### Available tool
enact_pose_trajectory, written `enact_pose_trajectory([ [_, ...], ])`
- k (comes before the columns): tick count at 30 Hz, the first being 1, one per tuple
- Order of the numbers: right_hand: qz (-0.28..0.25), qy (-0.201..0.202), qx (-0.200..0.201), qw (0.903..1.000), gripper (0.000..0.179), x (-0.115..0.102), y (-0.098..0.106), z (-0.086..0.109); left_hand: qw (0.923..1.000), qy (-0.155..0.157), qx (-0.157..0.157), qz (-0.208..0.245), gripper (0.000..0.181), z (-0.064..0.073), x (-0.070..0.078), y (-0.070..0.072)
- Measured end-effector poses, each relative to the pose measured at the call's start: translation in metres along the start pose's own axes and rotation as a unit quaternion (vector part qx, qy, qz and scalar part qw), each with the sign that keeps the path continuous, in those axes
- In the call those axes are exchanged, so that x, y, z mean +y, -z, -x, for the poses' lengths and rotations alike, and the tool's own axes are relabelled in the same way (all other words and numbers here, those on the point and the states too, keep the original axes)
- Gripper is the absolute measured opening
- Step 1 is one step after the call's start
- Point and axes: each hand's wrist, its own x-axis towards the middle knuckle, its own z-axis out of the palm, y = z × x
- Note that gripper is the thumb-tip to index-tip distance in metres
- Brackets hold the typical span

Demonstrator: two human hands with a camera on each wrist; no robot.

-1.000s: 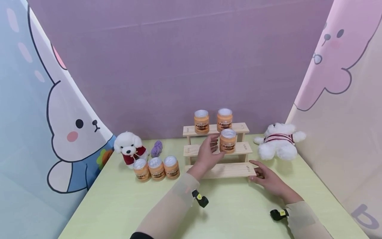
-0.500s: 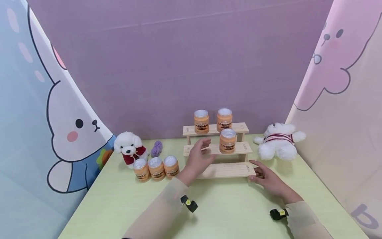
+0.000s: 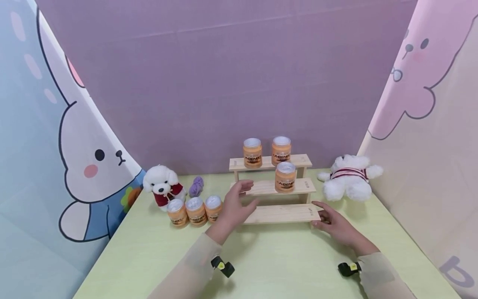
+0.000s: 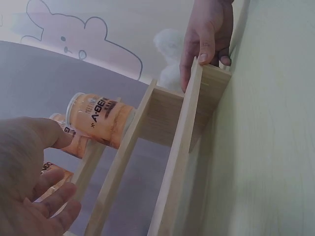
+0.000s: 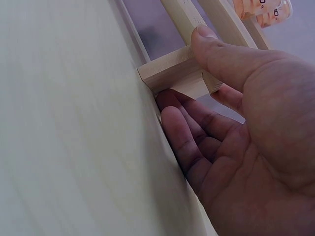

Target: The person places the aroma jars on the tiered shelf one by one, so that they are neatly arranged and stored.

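Observation:
A three-tier wooden display stand (image 3: 284, 214) stands on the table, with one orange jar (image 3: 285, 178) on its middle tier toward the right. On the top tier are a left jar (image 3: 252, 154) and a right jar (image 3: 281, 152). My left hand (image 3: 232, 209) holds nothing; its fingers are apart and relaxed at the stand's left side, away from the middle jar. With the thumb on the lowest board and the fingers curled at its end, my right hand (image 3: 334, 224) grips the stand's right side, which shows close up in the right wrist view.
Three more orange jars (image 3: 196, 211) stand in a row left of the stand, the rightmost partly behind my left hand. Behind them are a white plush dog (image 3: 161, 185) and purple yarn (image 3: 196, 186). A white plush toy (image 3: 349, 178) lies at the right.
My left hand has let go of the jar on the middle tier and drawn back to the left and toward me. The right hand stays at the stand's end.

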Motion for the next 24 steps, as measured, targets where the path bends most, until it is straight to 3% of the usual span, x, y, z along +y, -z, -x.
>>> enact_pose_trajectory([
  [7,-0.003,-0.002,0.000,1.0000,0.075,0.000,0.000,0.001,0.9994,-0.021,0.016,-0.023,0.055,0.015,0.000,0.016],
  [16,-0.005,-0.008,-0.003,1.0000,0.075,0.000,0.002,0.000,0.9983,0.013,0.023,-0.051,0.057,0.038,-0.012,0.047],
  [24,0.001,-0.009,0.000,1.0000,0.075,0.000,0.001,0.001,0.9933,0.024,0.058,-0.097,0.063,0.051,-0.026,0.068],
])
